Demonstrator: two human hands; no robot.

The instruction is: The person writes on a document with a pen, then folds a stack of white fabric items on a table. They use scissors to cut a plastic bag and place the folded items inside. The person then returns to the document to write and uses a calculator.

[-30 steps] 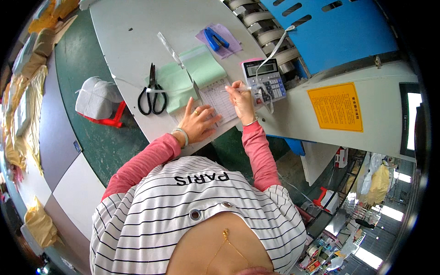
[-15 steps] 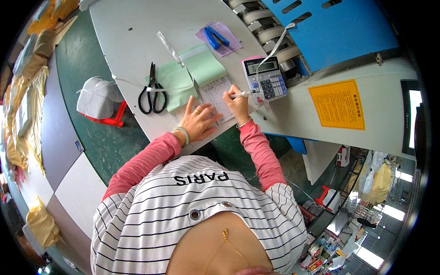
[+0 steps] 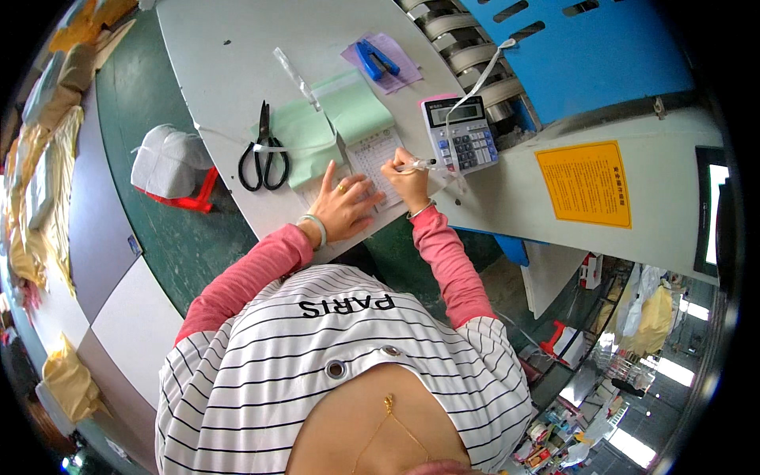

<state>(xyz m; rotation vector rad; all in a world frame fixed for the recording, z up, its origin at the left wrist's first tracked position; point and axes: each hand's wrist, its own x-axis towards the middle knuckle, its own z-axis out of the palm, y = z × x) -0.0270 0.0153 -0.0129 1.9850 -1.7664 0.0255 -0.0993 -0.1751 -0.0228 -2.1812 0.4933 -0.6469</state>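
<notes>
My right hand [image 3: 409,181] is closed round a pen [image 3: 421,165], over the right side of a printed form pad [image 3: 372,162]. The pen's tip is hidden by my fingers. Flat on the pad's lower part lies my left hand [image 3: 347,210], its fingers spread and holding nothing. The pad's green cover [image 3: 352,111] is folded back above the form. A pair of black scissors [image 3: 265,154] rests to the left of the pad. On the right, close to my right hand, stands a grey calculator [image 3: 461,136] with a white strap across it.
A blue stapler [image 3: 377,60] sits on purple paper [image 3: 410,73] beyond the pad. Machine rollers and a blue panel [image 3: 586,55] border the table [image 3: 206,47] on the right. A white wrapped bundle [image 3: 166,162] is off the table's left edge.
My right hand has shifted slightly left and the pen has changed its tilt. My left hand stays on the pad.
</notes>
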